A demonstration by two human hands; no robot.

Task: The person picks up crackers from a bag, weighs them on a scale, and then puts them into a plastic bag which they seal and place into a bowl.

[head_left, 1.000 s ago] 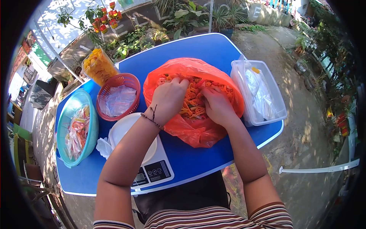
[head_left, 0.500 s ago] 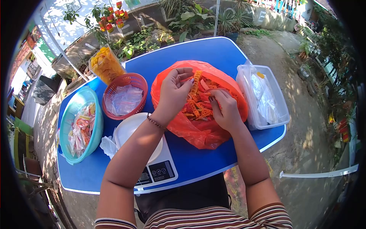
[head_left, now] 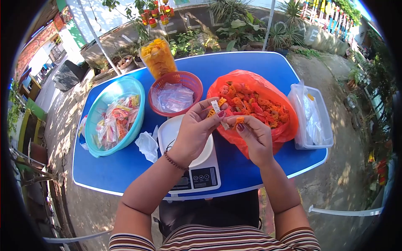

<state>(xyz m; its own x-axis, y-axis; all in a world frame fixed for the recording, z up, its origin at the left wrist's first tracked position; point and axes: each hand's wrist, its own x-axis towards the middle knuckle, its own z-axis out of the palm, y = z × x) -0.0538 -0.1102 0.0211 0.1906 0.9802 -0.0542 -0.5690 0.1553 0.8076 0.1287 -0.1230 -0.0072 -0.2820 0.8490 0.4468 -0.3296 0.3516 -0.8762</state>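
Observation:
My left hand (head_left: pixel 197 129) is raised over the white plate (head_left: pixel 169 134) on the kitchen scale (head_left: pixel 200 178), pinching a small white sachet (head_left: pixel 216 107) and an orange snack piece. Just to its right, my right hand (head_left: pixel 253 134) pinches another orange snack piece (head_left: pixel 239 120) at its fingertips. Both hands hover at the near left edge of the orange plastic bag (head_left: pixel 284 133), which lies open on the blue table (head_left: pixel 125 169) and is full of orange and red spiral snacks (head_left: pixel 256 104).
A red basket (head_left: pixel 193 82) holds clear small bags. A teal basket (head_left: pixel 112 90) holds filled snack packets. A clear jar of yellow snacks (head_left: pixel 158 56) stands at the back. A clear box (head_left: pixel 324 127) with plastic bags sits at right. Crumpled plastic (head_left: pixel 147 145) lies beside the scale.
Both hands have come out of the orange bag and lifted toward me, now over the scale's plate with a sachet and snack pieces pinched. The view has shifted left.

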